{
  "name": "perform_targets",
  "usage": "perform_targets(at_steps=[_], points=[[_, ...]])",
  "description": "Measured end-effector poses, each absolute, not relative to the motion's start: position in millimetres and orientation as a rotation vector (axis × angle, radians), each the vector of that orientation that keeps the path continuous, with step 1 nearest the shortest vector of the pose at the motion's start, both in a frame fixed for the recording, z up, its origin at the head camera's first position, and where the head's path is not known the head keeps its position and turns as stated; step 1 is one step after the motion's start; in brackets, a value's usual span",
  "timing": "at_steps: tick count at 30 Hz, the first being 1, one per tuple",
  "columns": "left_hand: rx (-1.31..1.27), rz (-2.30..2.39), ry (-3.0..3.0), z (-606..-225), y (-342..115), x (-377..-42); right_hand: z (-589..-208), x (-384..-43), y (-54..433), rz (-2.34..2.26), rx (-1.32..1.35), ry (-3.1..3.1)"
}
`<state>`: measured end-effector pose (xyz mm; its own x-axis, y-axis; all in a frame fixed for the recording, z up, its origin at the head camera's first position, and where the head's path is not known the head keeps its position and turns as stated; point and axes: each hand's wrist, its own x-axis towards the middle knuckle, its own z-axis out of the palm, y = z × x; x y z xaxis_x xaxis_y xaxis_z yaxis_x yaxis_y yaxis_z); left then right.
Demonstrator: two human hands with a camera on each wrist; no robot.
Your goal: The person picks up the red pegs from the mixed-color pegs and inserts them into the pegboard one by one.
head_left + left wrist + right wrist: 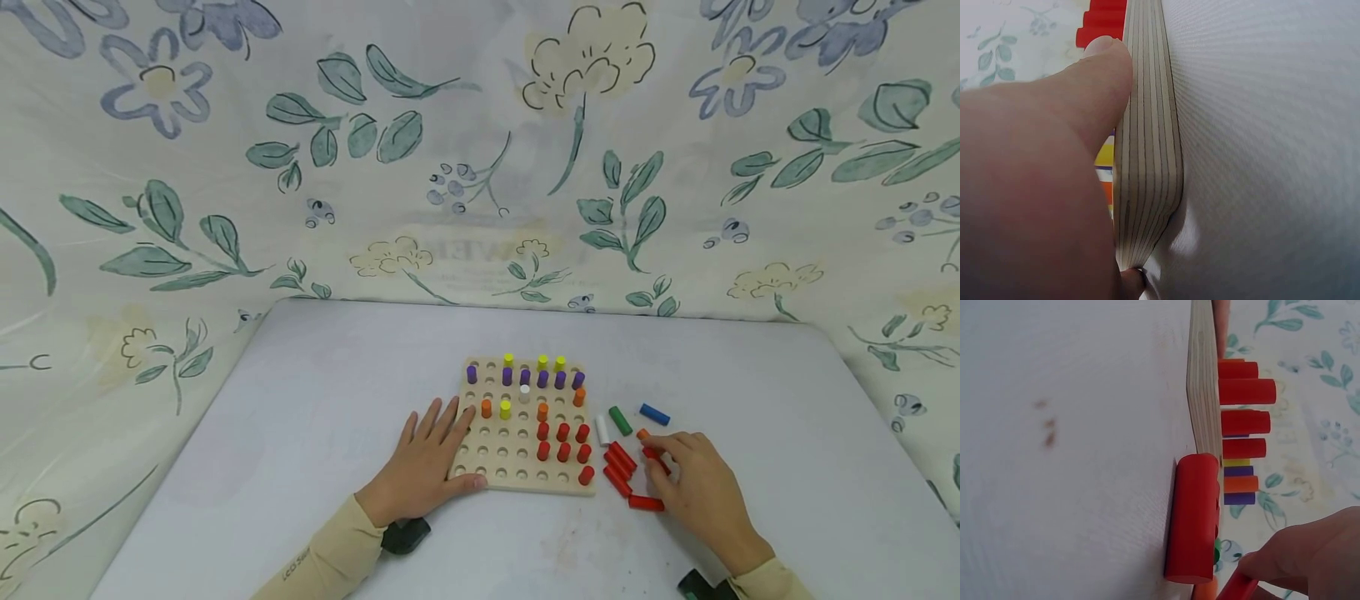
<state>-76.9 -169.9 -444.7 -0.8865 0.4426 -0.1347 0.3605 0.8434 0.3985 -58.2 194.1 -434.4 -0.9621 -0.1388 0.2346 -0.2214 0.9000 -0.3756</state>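
The red peg [1238,589] is pinched between the thumb and fingers of the right hand [701,487], low over the desk [360,375], off the right side of the wooden board [491,461]. It seems best to hold it near one end and stand it up straight before it meets a hole; a tipped peg could catch on the rim. The orange peg [642,434] is right by the fingertips, so lift gently. The left hand [416,471] has its fingers spread, touching the board's left side. Light pressure there should stop the board sliding. Seven standing red pegs [563,432] crowd the right side, so coming down from above should bump fewer.
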Motion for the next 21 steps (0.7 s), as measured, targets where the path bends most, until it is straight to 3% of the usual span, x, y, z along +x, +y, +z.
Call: perform_targets(at_steps=[21], points=[[0.610,0.534,2.799,-442.1,-169.1,-76.4,-430.9,-56.7,191.6,0.632,0.248,-2.827]])
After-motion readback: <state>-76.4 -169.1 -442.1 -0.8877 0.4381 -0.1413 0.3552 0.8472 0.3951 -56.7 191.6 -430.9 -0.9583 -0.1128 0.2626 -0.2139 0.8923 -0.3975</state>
